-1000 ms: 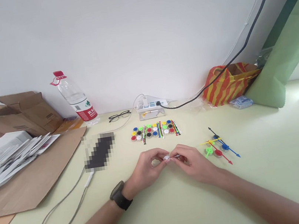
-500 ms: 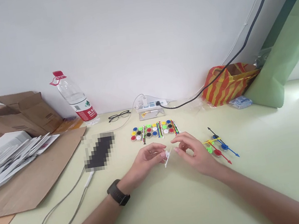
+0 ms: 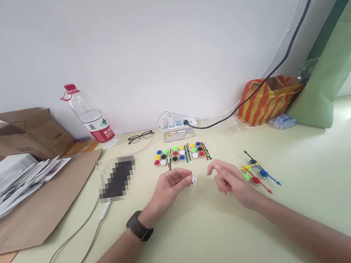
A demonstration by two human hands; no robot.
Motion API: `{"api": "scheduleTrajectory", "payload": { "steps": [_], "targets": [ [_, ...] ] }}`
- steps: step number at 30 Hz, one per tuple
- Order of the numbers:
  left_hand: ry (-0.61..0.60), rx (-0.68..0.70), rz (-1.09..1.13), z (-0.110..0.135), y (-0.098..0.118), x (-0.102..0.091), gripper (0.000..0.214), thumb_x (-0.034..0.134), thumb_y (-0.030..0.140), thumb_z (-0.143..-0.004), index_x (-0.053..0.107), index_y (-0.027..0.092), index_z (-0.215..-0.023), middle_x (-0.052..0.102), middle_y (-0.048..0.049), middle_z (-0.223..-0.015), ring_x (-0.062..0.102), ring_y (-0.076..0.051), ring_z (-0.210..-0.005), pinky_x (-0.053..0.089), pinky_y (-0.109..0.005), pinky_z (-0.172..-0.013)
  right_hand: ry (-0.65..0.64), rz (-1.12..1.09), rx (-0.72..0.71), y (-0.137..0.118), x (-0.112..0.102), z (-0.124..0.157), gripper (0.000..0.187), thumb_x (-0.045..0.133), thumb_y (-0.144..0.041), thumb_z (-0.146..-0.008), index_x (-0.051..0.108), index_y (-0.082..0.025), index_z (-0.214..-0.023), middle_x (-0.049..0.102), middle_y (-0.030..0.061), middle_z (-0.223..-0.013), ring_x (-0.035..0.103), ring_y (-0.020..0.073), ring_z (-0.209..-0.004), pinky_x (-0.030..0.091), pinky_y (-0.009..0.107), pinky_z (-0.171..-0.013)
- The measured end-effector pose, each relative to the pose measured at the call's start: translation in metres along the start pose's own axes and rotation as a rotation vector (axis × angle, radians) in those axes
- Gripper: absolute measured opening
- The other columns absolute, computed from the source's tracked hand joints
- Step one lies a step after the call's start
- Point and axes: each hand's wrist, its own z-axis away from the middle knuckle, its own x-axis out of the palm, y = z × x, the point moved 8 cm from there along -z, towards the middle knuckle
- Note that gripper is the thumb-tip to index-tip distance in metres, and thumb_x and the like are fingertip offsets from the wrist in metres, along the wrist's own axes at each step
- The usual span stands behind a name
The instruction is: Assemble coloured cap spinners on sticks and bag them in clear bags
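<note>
My left hand pinches a small white spinner between thumb and fingertips above the table. Its long white pointer does not show clearly now. Apart from it, a short gap to the right, my right hand holds nothing; its index finger reaches out while other fingers curl under. Just beyond that hand lie several spinners with arrow pointers, among them a red spinner, a blue spinner and a yellow arrow. Behind both hands stand rows of coloured round bases with bundles of loose arrows between them.
At the back are a power strip, eyeglasses and a water bottle. Cardboard with papers lies left, near a pixelated dark device on a cable. A striped bag sits back right.
My right hand has drawn slightly right, away from the spinner, its index finger now extended. The white pointer, plain to see before, is no longer distinct. The left hand keeps its pinch.
</note>
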Motion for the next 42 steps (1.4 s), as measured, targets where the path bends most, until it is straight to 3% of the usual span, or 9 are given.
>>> {"api": "scheduleTrajectory", "payload": {
  "steps": [1, 3, 7, 14, 30, 36, 42],
  "targets": [
    [0.007, 0.001, -0.004, 0.0, 0.0, 0.0, 0.026, 0.082, 0.037, -0.084, 0.075, 0.017, -0.1, 0.075, -0.0065, -0.095, 0.069, -0.017, -0.088, 0.055, -0.029, -0.085, -0.009, -0.05, 0.032, 0.001, -0.001, 0.0, 0.038, 0.039, -0.056, -0.104, 0.058, -0.022, -0.103, 0.036, -0.0085, -0.051, 0.029, 0.0119, -0.048, 0.035, 0.027, -0.052],
    [0.017, 0.002, -0.006, 0.0, 0.0, -0.001, 0.028, 0.082, 0.037, -0.084, 0.075, 0.017, -0.103, 0.075, -0.0064, -0.096, 0.069, -0.017, -0.088, 0.055, -0.03, -0.085, 0.012, -0.076, 0.045, -0.001, -0.006, -0.001, 0.04, 0.038, -0.057, -0.105, 0.058, -0.022, -0.097, 0.028, -0.0096, -0.049, 0.024, 0.0118, -0.049, 0.029, 0.027, -0.052],
    [0.008, 0.013, -0.014, 0.0, 0.0, 0.0, 0.033, 0.08, 0.038, -0.087, 0.074, 0.019, -0.113, 0.075, -0.0069, -0.099, 0.069, -0.018, -0.091, 0.055, -0.031, -0.086, 0.017, 0.055, 0.059, -0.002, -0.006, -0.004, 0.034, 0.049, -0.055, -0.101, 0.06, -0.023, -0.106, 0.036, -0.0079, -0.055, 0.031, 0.0128, -0.053, 0.028, 0.027, -0.052],
    [-0.072, -0.017, -0.022, 0.003, 0.002, 0.012, 0.027, 0.079, 0.037, -0.087, 0.074, 0.017, -0.104, 0.073, -0.0081, -0.101, 0.069, -0.021, -0.095, 0.055, -0.035, -0.091, -0.089, 0.228, 0.014, 0.006, 0.015, -0.004, 0.028, 0.056, -0.046, -0.1, 0.063, -0.021, -0.108, 0.035, -0.0079, -0.059, 0.034, 0.0121, -0.056, 0.031, 0.027, -0.056],
    [-0.161, -0.005, -0.044, 0.007, 0.003, 0.025, 0.026, 0.075, 0.038, -0.09, 0.071, 0.018, -0.106, 0.073, -0.0083, -0.107, 0.068, -0.021, -0.101, 0.054, -0.035, -0.093, -0.029, 0.288, -0.015, 0.012, 0.013, -0.005, 0.028, 0.056, -0.045, -0.099, 0.064, -0.02, -0.09, 0.036, -0.0058, -0.061, 0.034, 0.0125, -0.056, 0.027, 0.027, -0.053],
    [-0.19, 0.007, -0.073, 0.008, 0.0, 0.028, 0.027, 0.076, 0.038, -0.09, 0.071, 0.017, -0.107, 0.073, -0.0103, -0.109, 0.069, -0.024, -0.103, 0.053, -0.038, -0.096, -0.009, 0.281, -0.003, 0.013, 0.013, -0.004, 0.03, 0.057, -0.045, -0.098, 0.062, -0.019, -0.083, 0.04, -0.0054, -0.06, 0.035, 0.0118, -0.056, 0.027, 0.027, -0.053],
    [-0.173, -0.001, -0.063, 0.008, 0.003, 0.027, 0.025, 0.075, 0.037, -0.091, 0.071, 0.018, -0.106, 0.073, -0.0087, -0.106, 0.067, -0.021, -0.1, 0.053, -0.035, -0.093, 0.033, 0.295, -0.009, 0.012, 0.009, -0.004, 0.028, 0.059, -0.045, -0.097, 0.06, -0.02, -0.084, 0.048, -0.0039, -0.063, 0.041, 0.0123, -0.056, 0.032, 0.026, -0.052]
  ]
}}
